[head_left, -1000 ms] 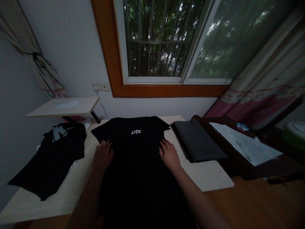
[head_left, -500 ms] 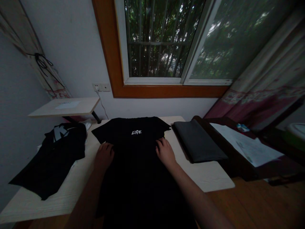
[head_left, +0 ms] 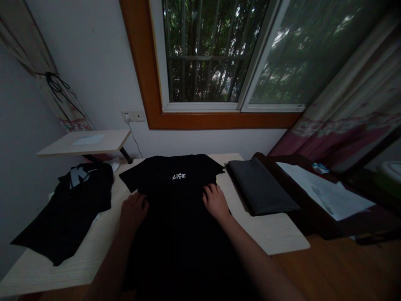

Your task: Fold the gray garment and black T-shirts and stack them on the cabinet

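At the left of the frame, a dark garment (head_left: 73,221) with a grey print lies on the pale counter (head_left: 37,276). Left of centre, the left hand (head_left: 134,209) rests on the edge of a black T-shirt (head_left: 178,205), which lies spread across the middle and lower centre, white lettering near its top. Right of centre, the right hand (head_left: 216,202) rests on the shirt's other side. Both hands have bent fingers; whether they pinch cloth, I cannot tell. Farther right lies a dark flat case (head_left: 261,188).

Both arms (head_left: 250,251) reach forward, left hand (head_left: 134,207) and right hand (head_left: 216,202) palm-down, fingers (head_left: 214,189) bent.
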`<state>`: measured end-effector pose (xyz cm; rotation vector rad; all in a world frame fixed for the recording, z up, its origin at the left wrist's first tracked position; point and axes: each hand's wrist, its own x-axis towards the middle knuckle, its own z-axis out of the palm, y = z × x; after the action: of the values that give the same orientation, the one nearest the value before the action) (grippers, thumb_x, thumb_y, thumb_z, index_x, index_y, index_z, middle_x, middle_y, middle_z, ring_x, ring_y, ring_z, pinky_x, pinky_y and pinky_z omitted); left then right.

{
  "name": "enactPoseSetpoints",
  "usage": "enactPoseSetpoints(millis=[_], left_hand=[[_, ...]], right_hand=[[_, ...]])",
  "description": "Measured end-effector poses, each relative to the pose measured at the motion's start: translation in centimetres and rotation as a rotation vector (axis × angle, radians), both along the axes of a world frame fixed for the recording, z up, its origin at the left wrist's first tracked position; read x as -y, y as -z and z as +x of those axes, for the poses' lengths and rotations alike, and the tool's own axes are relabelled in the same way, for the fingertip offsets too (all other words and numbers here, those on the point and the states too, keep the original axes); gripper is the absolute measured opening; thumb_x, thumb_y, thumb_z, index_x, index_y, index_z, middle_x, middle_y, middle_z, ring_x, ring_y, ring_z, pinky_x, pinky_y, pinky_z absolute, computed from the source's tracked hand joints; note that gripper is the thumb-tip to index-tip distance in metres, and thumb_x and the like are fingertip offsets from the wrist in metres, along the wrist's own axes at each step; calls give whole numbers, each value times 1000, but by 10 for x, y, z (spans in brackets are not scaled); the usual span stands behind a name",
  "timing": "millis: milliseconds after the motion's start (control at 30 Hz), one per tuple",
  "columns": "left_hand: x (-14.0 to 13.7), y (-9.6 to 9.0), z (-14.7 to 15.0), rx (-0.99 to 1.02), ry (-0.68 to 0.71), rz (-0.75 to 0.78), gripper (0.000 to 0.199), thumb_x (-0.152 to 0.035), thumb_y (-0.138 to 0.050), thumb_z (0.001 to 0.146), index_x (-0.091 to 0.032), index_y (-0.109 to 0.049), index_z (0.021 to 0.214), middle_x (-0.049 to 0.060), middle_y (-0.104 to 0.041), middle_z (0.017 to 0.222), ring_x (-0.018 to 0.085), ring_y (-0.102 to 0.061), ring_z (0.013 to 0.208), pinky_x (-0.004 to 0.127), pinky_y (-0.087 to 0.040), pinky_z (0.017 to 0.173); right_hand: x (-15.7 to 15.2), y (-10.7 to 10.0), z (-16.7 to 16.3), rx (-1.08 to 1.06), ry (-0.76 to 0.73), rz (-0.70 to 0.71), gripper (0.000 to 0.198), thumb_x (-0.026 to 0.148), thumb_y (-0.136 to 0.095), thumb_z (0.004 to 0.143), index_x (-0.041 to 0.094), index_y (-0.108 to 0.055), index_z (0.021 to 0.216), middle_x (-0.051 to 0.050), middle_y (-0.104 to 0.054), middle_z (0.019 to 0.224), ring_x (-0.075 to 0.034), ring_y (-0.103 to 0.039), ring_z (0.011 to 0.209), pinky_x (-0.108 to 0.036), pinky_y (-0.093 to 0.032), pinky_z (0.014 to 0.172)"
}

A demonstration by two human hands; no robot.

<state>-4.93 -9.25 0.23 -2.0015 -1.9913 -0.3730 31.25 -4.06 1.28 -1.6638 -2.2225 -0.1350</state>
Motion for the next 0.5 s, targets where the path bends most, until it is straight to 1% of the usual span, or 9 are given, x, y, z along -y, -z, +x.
enactPoseSetpoints(millis=[133,233,333,400,467,500], left_hand=[[13,0,-1,-5,10,2,28,-31,-44,95,-20,-70,95,11,-70,103,29,-65,96,42,-49,84],[22,-7,0,27,-19,-58,35,-34,-39,98,-20,-71,94,10,-72,104,25,-68,92,36,-50,82],[28,-21,4,45,-138,-217,48,-42,-31,101,-20,-73,90,9,-75,100,24,-71,84,34,-51,72],[29,-32,8,48,-189,-368,57,-49,-28,101,-20,-73,80,9,-75,87,26,-72,78,34,-49,67],[27,-42,14,55,-170,-466,62,-55,-27,100,-20,-72,73,9,-74,78,26,-72,75,34,-49,65],[26,-46,17,56,-145,-476,62,-55,-28,100,-20,-71,72,8,-74,78,25,-71,74,33,-48,65]], right_hand=[[14,-3,2,27,9,-4,25,28,-50,99,22,-64,119,-12,-61,118,-28,-53,109,-40,-45,93],[23,-9,2,60,12,-9,23,35,-50,100,22,-65,111,-11,-63,113,-28,-53,107,-38,-45,90],[27,-16,5,85,-6,-22,31,44,-47,102,21,-67,100,-10,-66,105,-27,-56,105,-36,-44,89],[28,-20,6,92,-19,-61,40,47,-42,103,20,-68,90,-10,-68,96,-25,-60,100,-34,-44,86],[27,-25,8,91,-11,-120,48,48,-37,105,20,-68,82,-8,-69,87,-22,-63,88,-31,-44,77],[26,-26,8,86,0,-137,49,48,-36,106,21,-68,81,-8,-69,85,-21,-63,83,-31,-43,73]])
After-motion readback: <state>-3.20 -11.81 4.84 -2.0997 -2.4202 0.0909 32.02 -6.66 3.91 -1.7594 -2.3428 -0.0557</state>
